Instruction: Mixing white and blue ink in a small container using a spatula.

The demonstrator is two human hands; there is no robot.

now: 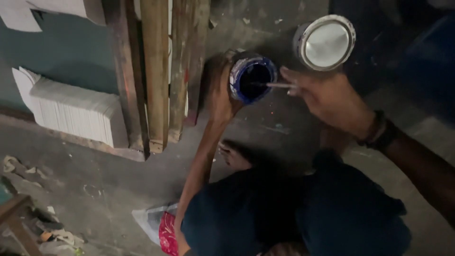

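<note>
An open paint can (251,78) with dark blue paint inside stands on the concrete floor. My left hand (219,92) wraps around its left side and steadies it. My right hand (322,97) holds a thin stick (277,85) whose tip reaches into the can's paint. A dark band sits on my right wrist. A second can (325,42) with a pale round lid stands just beyond, up and to the right.
Wooden planks (156,71) lean or lie to the left of the can. A stack of white sheets (76,111) rests by a teal wall. A red and white bag (161,227) lies near my knee. Scraps and a wooden piece (19,223) lie at lower left.
</note>
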